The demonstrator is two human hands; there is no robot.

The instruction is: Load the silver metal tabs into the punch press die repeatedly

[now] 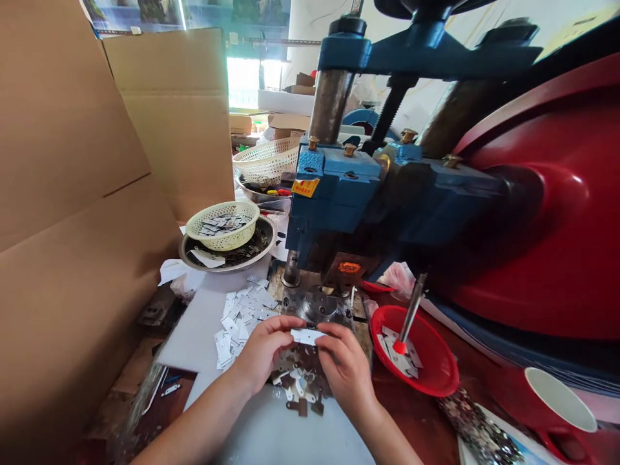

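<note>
A small white metal plate [308,336] with holes is held level between both hands, just in front of the press's die [317,305]. My left hand [259,352] pinches its left end between thumb and fingers. At the right end, my right hand [345,361] grips it the same way. Beneath the hands lie several small cut metal pieces [298,384], some white and some dark. To the left, a loose pile of white metal plates [245,316] spreads over a white sheet.
The blue press [334,194] stands ahead, with a large red wheel [533,194] at right. A red bowl [440,381] holds plates and a red-tipped rod. A pale basket [223,242] sits in a metal basin [264,255]. Cardboard [62,161] walls the left; a red mug [537,413] stands near right.
</note>
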